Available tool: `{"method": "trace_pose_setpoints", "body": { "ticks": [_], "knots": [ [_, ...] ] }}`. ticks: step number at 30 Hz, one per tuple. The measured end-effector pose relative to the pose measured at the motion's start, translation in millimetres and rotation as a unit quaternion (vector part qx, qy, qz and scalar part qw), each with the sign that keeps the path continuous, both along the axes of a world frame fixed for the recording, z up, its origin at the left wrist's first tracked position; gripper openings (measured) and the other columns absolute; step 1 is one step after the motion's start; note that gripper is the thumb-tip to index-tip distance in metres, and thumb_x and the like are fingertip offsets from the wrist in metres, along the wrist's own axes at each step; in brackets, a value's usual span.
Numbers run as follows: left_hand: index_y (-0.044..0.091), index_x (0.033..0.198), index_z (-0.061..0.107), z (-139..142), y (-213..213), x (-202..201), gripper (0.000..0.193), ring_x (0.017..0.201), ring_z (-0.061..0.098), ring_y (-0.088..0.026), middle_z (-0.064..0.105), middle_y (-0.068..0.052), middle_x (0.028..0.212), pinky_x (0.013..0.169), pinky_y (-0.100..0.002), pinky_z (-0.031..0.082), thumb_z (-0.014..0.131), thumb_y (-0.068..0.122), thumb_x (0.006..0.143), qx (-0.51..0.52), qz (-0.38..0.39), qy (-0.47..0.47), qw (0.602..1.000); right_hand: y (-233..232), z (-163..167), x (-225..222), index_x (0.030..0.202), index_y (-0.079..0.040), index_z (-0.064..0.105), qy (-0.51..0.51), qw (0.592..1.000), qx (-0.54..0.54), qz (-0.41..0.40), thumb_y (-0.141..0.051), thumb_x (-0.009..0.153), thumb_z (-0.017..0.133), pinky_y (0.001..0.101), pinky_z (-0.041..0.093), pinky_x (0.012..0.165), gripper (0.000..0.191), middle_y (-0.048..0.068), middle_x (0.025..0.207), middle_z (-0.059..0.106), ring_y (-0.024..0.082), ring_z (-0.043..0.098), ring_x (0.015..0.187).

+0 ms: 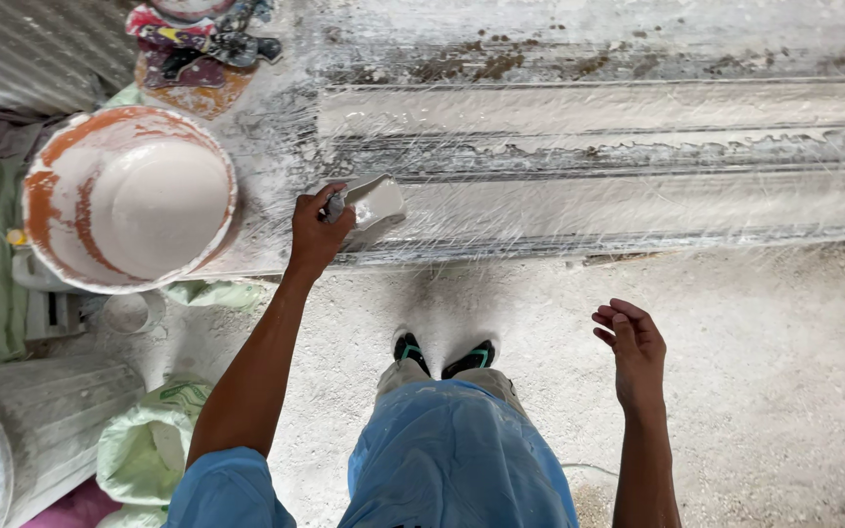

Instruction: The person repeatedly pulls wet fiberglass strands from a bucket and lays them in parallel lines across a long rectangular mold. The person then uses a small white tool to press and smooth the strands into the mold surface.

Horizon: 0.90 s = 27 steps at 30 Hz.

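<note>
Nearest the camera, the person's blue clothing fills the bottom edge, and two dark shoes (442,356) stand on the dusty floor (755,391) just short of the long mould.

The right hand (633,354) hangs over the floor on the near side of the mould, well apart from it, palm open, fingers (606,323) loosely curled and spread, holding nothing.

The left hand (317,230) reaches to the mould's near edge, its fingers closed around the handle of a small white scoop (376,207). The scoop rests over the mould's lower channel, coated in white plaster; whether anything lies in it is hard to tell.

The long mould (638,147) runs from the scoop away to the frame's right edge, where it is cut off. Pale glassy fibres lie across its grooves and brown crumbs dot its far strip.

Left of the mould stands an orange bucket (46,176), nearly full of smooth white plaster mix, its walls smeared with it. Nearer than the bucket, at the lower left corner, a grey ribbed drum (51,411) is cut off by the frame, its dark inside unreadable. Green sacks (149,450) lie beside the drum and along the left edge, contents hidden.

Beyond the bucket, at the top edge, a patterned cloth bundle (202,44) is partly cut off
</note>
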<state>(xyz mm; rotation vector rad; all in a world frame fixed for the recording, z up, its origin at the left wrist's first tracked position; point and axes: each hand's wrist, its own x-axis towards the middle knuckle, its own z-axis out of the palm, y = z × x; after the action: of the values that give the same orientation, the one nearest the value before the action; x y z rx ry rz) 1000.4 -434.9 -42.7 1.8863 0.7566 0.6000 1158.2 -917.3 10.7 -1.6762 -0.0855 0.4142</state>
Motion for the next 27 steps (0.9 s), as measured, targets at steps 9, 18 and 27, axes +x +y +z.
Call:
{"method": "trace_pose_setpoints", "body": {
  "ticks": [9,18,27],
  "knots": [
    [0.018,0.127,0.072,-2,-52,88,0.039,0.085,0.052,-0.014,0.042,-0.005,0.103,0.076,-0.029,0.053,0.08,0.023,0.089,0.008,-0.075,-0.029,0.997,-65,-11,14,0.131,0.001,0.058,0.015,0.997,0.009,-0.076,-0.013,0.107,0.052,0.0376,0.058,0.092,0.029,0.014,0.12,0.068,0.024,0.068,0.11],
    [0.018,0.127,0.071,14,-139,190,0.041,0.086,0.051,-0.018,0.042,-0.008,0.104,0.077,-0.033,0.052,0.078,0.029,0.089,0.03,-0.127,0.012,0.991,-168,-28,52,0.132,0.001,0.058,0.033,0.989,0.022,-0.144,-0.014,0.106,0.052,0.0396,0.058,0.093,0.03,0.016,0.121,0.067,0.026,0.068,0.111],
    [0.019,0.128,0.073,13,-275,312,0.041,0.087,0.05,-0.02,0.049,-0.007,0.097,0.078,-0.036,0.049,0.081,0.031,0.09,0.147,-0.115,0.002,0.982,-346,-59,158,0.135,0.002,0.057,0.062,0.983,0.019,-0.172,-0.019,0.105,0.052,0.0422,0.057,0.093,0.037,0.017,0.122,0.067,0.028,0.067,0.113]
  ]
}}
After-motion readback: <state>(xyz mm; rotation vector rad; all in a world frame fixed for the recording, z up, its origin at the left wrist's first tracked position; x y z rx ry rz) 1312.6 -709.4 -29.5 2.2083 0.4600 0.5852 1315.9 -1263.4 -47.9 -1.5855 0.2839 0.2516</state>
